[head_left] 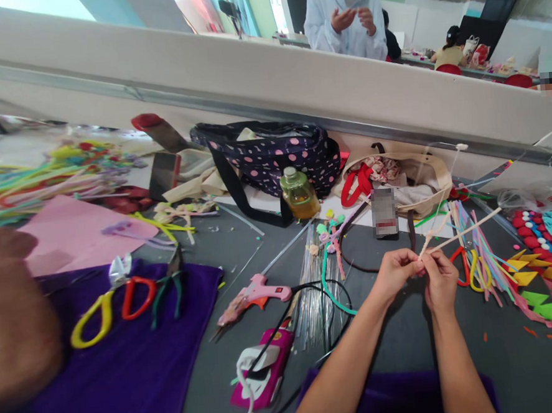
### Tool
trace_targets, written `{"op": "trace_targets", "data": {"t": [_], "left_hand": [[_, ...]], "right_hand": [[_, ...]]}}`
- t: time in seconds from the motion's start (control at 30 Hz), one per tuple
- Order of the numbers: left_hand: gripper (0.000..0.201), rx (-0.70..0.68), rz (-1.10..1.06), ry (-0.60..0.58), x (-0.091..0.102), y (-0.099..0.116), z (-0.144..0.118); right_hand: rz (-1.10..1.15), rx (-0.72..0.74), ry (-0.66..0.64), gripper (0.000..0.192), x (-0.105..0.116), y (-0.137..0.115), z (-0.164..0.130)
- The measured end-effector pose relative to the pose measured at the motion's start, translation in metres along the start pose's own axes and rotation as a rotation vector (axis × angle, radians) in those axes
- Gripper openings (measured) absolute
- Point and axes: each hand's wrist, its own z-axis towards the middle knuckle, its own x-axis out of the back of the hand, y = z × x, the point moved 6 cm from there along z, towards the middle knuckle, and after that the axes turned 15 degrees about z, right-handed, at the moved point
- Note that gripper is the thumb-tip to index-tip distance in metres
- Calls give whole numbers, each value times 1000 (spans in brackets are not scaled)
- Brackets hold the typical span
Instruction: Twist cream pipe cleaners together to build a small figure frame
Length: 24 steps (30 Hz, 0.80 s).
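A: What takes up the most room?
B: The grey table, then a purple cloth at the near left with scissors and pliers on it, and a pink sheet behind that.

A: And further back?
B: A dotted bag against the wall, a tan bag beside it, and a bottle between them.

A: In the middle?
B: A pink glue gun lying near a bundle of wires. Felt shapes lie at the far right.

A: The hands?
B: Both are raised over the table, touching each other. The left hand and right hand each pinch, fingers closed, the lower ends of pale stems that fan up and to the right

A: Anyone else?
B: A person in a white coat stands beyond the wall
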Motion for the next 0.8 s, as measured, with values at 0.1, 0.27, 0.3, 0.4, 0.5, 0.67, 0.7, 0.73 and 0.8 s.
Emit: {"op": "trace_targets", "data": {"t": [0.1, 0.27, 0.3, 0.4, 0.5, 0.67, 0.7, 0.73, 0.8], "left_hand": [[40, 23, -4, -29, -1, -1, -1], [37, 23, -36, -77, -1, 1, -2], [36, 21, -49, -92, -2, 2, -2], [35, 24, -87, -135, -4, 2, -3], [37, 57, -101, -118, -6, -2, -2], [44, 99, -64, 17, 0, -6, 0], [43, 90, -48, 30, 0, -5, 0], [42, 77, -29, 38, 1, -4, 0], [38, 48, 16, 46, 2, -1, 0]], "right_hand": [[31, -23, 9, 18, 0, 1, 0], [112, -132, 22, 18, 0, 6, -1], [135, -158, 18, 19, -1, 7, -1], [186, -215, -8, 21, -4, 8, -2], [149, -196, -7, 21, -3, 7, -2], [-48, -4, 40, 21, 7, 1, 2], [-58, 9, 38, 20, 7, 1, 2], [-60, 12, 33, 20, 7, 1, 2], [-52, 9, 22, 19, 6, 0, 3]]}}
